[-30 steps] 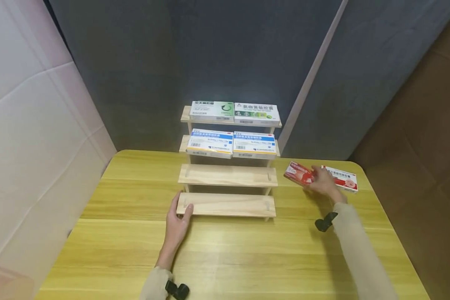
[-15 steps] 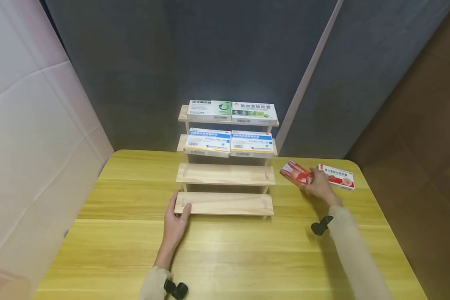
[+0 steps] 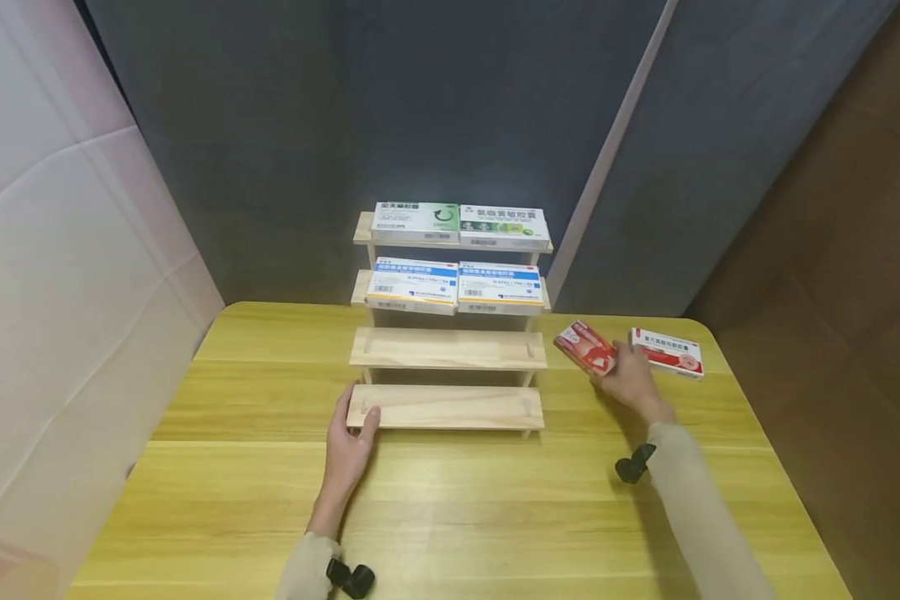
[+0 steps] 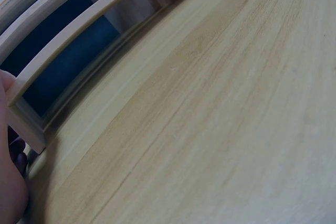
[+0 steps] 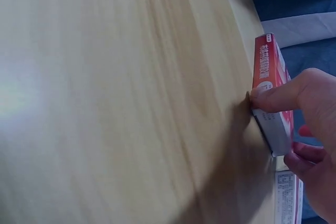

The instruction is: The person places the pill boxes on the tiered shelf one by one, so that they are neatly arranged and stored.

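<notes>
My left hand (image 3: pixel 351 442) grips the left end of the lowest step of a wooden tiered display rack (image 3: pixel 450 408), thumb on top. In the left wrist view only a strip of that hand (image 4: pixel 9 166) shows beside the rack's leg. At the table's right, my right hand (image 3: pixel 633 383) pinches a red medicine box (image 3: pixel 585 346). The right wrist view shows the thumb on the side of this box (image 5: pixel 268 66), which is tilted; some fingers are partly hidden behind it. A white-and-red medicine box (image 3: pixel 667 352) lies just right of the hand.
On the rack's top step sit a green-and-white box (image 3: pixel 414 221) and a white box with a green band (image 3: pixel 502 225). Two blue-and-white boxes (image 3: pixel 412 283) lie side by side one step lower. A dark curtain (image 3: pixel 450 108) hangs behind the table (image 3: pixel 450 508).
The right hand has turned the red box a little and drawn slightly away from the white-and-red box, showing more of it. The left hand keeps its grip. The head view has shifted a little.
</notes>
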The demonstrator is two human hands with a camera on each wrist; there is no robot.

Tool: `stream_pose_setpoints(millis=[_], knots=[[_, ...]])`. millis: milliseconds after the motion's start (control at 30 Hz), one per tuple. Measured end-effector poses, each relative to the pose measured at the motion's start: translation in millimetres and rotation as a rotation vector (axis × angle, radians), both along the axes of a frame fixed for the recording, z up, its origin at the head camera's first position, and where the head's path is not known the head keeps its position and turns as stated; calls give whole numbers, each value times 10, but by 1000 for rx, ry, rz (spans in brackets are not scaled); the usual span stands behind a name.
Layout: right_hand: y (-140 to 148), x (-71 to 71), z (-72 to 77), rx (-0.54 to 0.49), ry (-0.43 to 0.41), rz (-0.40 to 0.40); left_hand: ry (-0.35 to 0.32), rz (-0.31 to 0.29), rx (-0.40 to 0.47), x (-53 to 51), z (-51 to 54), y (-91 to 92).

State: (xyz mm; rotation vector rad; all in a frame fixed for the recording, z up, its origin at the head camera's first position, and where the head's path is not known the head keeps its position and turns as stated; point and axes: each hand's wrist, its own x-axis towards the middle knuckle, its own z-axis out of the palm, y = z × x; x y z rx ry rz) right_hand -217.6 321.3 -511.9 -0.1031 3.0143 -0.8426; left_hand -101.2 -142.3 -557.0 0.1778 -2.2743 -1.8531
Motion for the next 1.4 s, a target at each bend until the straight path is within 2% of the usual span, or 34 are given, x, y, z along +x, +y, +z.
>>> stream_pose_setpoints(millis=[167,300,500,767,900,933,1000,1033,1167,1233,1267,1300,1400], knots=[[-7,50,-42,-35,-34,-26,-1,-4,5,2,4,-1],[0,58,-82,-67,-20,-54,-5,-4,23,27,17,-4],[-7,120,-146,-221,37,-152,-2,-20,26,33,17,-17],[-3,238,-217,-438,52,-300,3,-13,24,26,17,-20],[14,279,-230,-492,76,-335,3,-16,29,25,24,-19],[21,289,-232,-499,78,-339,-5,-17,35,28,45,-18],[35,309,-233,-507,86,-347,-18,-24,40,59,149,0],[42,318,-238,-512,89,-349,-22,-27,45,58,153,-1],[43,349,-254,-539,124,-364,-44,-38,50,112,341,32],[34,365,-259,-558,147,-371,-45,-38,49,115,353,36],[26,376,-255,-569,156,-378,-48,-40,48,131,400,46],[18,389,-247,-581,164,-384,-49,-41,46,128,396,45],[-2,425,-220,-611,191,-399,-54,-36,43,91,289,30]])
